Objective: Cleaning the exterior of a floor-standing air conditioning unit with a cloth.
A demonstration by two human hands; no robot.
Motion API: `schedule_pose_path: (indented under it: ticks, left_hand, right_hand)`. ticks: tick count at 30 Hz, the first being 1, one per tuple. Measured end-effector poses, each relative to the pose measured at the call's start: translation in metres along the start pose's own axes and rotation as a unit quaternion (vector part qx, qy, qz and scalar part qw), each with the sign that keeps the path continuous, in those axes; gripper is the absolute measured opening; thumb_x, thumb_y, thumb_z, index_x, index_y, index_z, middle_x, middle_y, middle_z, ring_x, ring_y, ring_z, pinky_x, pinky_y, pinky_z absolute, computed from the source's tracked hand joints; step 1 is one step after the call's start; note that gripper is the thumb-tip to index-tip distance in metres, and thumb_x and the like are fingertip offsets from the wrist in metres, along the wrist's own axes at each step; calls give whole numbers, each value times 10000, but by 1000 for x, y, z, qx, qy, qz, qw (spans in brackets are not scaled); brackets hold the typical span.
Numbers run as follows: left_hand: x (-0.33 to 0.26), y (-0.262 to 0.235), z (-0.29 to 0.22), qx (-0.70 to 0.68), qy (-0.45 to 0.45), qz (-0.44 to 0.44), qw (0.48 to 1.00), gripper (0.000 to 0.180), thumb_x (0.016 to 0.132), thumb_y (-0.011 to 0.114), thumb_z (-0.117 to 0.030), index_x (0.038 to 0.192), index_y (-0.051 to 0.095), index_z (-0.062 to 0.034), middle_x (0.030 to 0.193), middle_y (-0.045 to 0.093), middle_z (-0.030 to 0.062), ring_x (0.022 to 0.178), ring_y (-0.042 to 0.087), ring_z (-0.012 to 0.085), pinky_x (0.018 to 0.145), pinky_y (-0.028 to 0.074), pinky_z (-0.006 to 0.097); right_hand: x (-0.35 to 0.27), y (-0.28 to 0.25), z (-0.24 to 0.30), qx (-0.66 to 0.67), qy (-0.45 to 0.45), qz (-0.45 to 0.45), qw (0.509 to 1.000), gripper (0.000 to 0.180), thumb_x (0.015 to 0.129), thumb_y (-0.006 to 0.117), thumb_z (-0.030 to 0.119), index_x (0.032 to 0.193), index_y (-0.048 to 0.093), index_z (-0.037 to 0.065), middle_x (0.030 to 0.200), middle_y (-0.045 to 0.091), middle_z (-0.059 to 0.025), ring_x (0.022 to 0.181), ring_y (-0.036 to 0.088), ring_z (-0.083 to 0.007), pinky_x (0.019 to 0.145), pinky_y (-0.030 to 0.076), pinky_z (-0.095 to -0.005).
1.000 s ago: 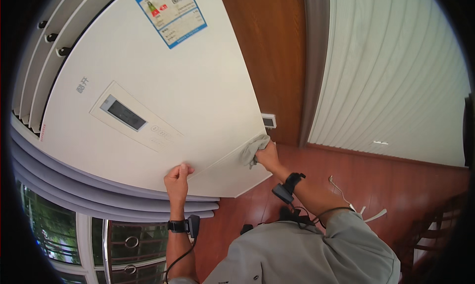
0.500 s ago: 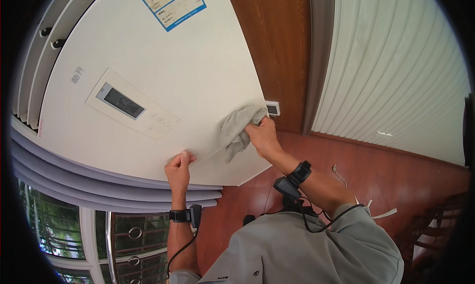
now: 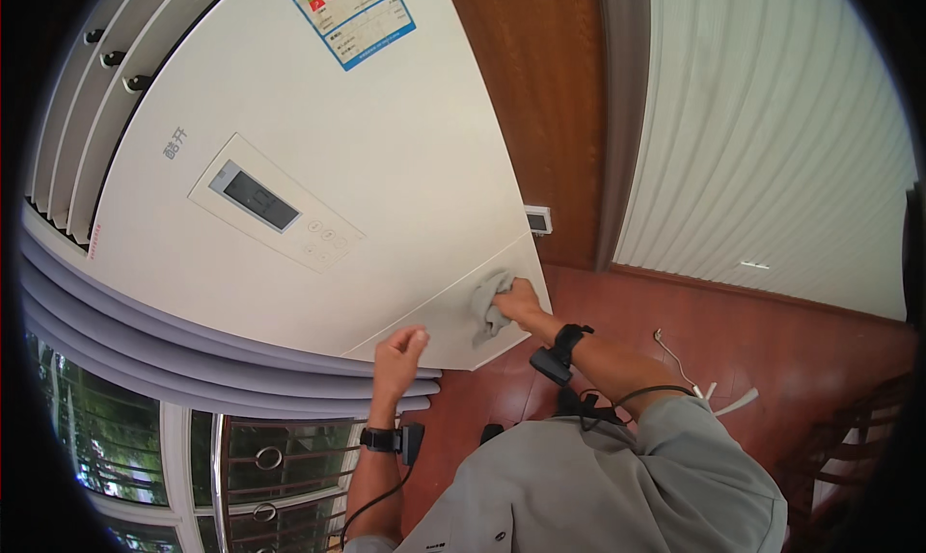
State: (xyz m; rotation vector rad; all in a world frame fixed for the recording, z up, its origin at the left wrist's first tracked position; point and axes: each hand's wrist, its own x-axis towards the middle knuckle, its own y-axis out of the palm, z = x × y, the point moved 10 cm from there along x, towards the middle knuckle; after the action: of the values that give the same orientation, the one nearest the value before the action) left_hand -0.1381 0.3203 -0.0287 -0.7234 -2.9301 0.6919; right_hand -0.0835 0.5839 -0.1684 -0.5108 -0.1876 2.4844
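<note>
A crumpled grey cloth [image 3: 491, 300] is pressed to the lower front of a tall white floor-standing air conditioner [image 3: 386, 158]. My right hand [image 3: 521, 300] grips the cloth, near the unit's bottom right corner. To the left, my left hand [image 3: 399, 353] is held by the lower part of the front panel, its fingers curled together with nothing seen in them. Whether that hand touches the panel I cannot tell. A dark display [image 3: 255, 198] with round buttons is set in the front, and a blue-edged label [image 3: 368, 23] is stuck higher up.
Louvres [image 3: 101, 90] run along the unit's left side. Grey-purple curtain folds [image 3: 241, 370] hang beside it, with a window and metal railing [image 3: 280, 457] beyond. A thermostat-like device [image 3: 538, 220] is on the brown wall. White strips and a cord [image 3: 690, 370] lie on the reddish floor.
My right hand has carried the cloth downward, below the seam in the front panel. My left hand has shifted right and slightly down. The view has shifted a little too.
</note>
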Motion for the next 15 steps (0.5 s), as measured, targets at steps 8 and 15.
schedule_pose_path:
  ticks: [8, 15]
  left_hand:
    - [-19, 48, 20, -2, -39, 97, 995, 349, 968, 638, -186, 1220, 626, 54, 1041, 710, 126, 921, 679, 182, 835, 549, 307]
    - [3, 108, -27, -205, -105, 120, 966, 516, 1021, 552, -330, 1411, 462, -4, 1297, 573, 162, 1079, 643, 231, 859, 562, 357]
  right_hand:
    - [-18, -68, 83, 292, -80, 80, 950, 208, 867, 655, 68, 1061, 702, 9, 975, 706, -43, 873, 649, -123, 734, 535, -316]
    - [-56, -72, 92, 472, -79, 271, 835, 290, 901, 669, 61, 1190, 658, 37, 1135, 674, -24, 995, 639, -141, 837, 521, -308]
